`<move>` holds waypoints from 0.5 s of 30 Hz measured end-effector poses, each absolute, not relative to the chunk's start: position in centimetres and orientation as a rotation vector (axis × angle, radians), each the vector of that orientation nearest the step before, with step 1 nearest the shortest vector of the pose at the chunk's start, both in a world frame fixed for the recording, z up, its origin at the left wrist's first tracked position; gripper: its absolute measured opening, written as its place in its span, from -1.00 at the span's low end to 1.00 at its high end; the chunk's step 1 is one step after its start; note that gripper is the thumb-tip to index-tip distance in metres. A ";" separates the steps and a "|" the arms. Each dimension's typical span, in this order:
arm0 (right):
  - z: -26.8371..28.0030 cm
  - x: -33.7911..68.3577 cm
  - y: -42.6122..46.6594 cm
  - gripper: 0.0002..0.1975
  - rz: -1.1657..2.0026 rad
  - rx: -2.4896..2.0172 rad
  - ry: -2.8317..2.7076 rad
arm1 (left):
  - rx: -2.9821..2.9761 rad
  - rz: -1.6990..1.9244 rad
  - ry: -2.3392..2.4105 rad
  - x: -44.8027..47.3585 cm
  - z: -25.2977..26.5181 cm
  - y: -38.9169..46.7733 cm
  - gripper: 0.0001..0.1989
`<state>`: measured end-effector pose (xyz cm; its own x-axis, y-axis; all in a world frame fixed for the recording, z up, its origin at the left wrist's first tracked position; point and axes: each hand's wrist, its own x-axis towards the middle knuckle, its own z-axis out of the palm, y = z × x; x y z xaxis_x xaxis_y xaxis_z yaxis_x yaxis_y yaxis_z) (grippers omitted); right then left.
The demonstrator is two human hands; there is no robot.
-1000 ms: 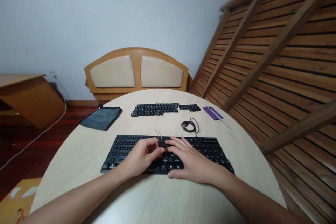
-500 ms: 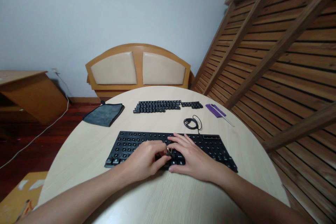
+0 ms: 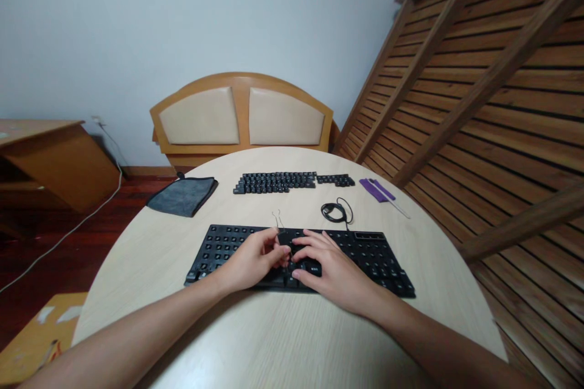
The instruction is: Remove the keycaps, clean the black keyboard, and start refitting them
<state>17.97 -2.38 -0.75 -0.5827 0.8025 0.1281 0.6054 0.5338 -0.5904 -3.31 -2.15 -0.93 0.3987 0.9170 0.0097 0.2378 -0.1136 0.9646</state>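
Observation:
A black keyboard (image 3: 376,255) lies across the table before me, with many switches bare of keycaps and some caps left on its front row. My left hand (image 3: 255,262) is closed over the middle of it, thumb and fingers around a wire keycap puller (image 3: 283,237). The puller's two thin hooked wires stick out past the fingers, away from me. My right hand (image 3: 326,267) rests on the keyboard just to the right, fingers spread and bent. Removed keycaps (image 3: 274,182) lie in rows behind, with a smaller group (image 3: 335,180) beside them.
The keyboard's coiled cable (image 3: 334,213) lies behind it. A grey cloth (image 3: 182,197) is at the left, and a purple cloth (image 3: 375,189) with a thin pale stick (image 3: 398,206) across it at the right. A padded wooden headboard (image 3: 244,112) stands beyond the round table (image 3: 283,340).
My left hand has risen a little and turned, so the puller's wires now point away from me. My right hand stays on the keyboard, its fingers slightly shifted. The view has shifted slightly.

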 end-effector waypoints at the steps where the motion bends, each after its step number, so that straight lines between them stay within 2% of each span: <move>1: -0.8 17.9 -2.4 -0.86 0.693 -1.151 -2.380 | 1.569 0.814 1.037 -3.3 -1.0 -2.0 -0.73; 10: -0.8 17.2 -2.1 -0.88 0.675 -1.162 -2.159 | 1.653 0.974 1.053 -3.2 -1.2 -2.2 -0.77; 15: -0.7 17.1 -2.2 -0.78 0.771 -1.078 -2.075 | 1.669 0.994 1.034 -3.1 -1.1 -2.4 -0.80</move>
